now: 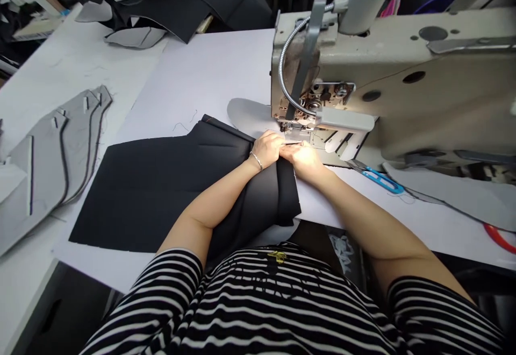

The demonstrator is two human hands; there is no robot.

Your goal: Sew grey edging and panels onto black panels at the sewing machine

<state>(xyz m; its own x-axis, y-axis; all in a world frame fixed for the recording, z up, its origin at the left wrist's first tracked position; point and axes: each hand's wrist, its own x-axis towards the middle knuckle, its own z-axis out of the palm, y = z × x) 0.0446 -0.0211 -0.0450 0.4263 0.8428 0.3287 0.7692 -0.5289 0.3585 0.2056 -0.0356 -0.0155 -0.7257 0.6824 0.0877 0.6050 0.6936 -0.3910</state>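
A large black fabric panel (161,188) lies across the white table and over its front edge, bunched toward its right end. Both hands are at its upper right edge, just in front of the sewing machine (334,59) and its lit presser foot area. My left hand (267,149) is closed on the fabric, a bracelet at the wrist. Against its fingertips, my right hand (303,160) pinches the same edge. The fingertips partly hide the edge they grip. Under the panel's far side, a grey rounded piece (250,115) reaches toward the needle.
Blue thread snips (379,177) lie right of my right hand. Grey cut panels (60,156) rest at the left, another grey piece (463,191) at the right beside a red ring-shaped handle (500,236). Black and grey pieces (181,0) are heaped at the back.
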